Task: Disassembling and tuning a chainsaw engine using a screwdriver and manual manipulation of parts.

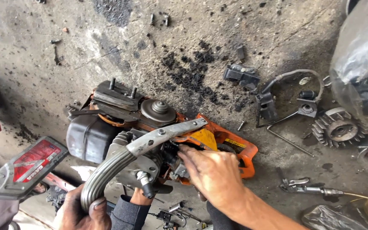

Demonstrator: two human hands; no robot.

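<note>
Head view: you look down at a stripped chainsaw engine (150,127) lying on a grimy, oil-stained concrete floor (43,64).
Left hand: your left hand (84,208) is clenched around the lower end of the grey curved handlebar (120,164), at the bottom left of the frame.
Right hand: your right hand (214,172) lies on the engine's middle, fingers curled down into the parts beside the yellow piece (204,138); you cannot tell whether they pinch anything there.
Engine: it lies on its side in the centre of the floor, its orange casing (239,151) toward the right, the dark fuel tank (88,136) at the left and a round clutch drum (158,110) on top.
Handlebar: it runs from your left fist up and across the engine to the orange casing.
Right of the engine: a finned flywheel (339,130), a black ignition coil with its lead (269,102), a thin metal rod (288,142) and a small loose bolt (241,125) lie apart on the floor.
Lower right: a metal nozzle tool on a hose (305,187) lies near your forearm.
Lower left: a grey and red flat bottle (24,168) sits just beside your left hand.
Far right: a clear plastic bag (358,59) covers something dark.
</note>
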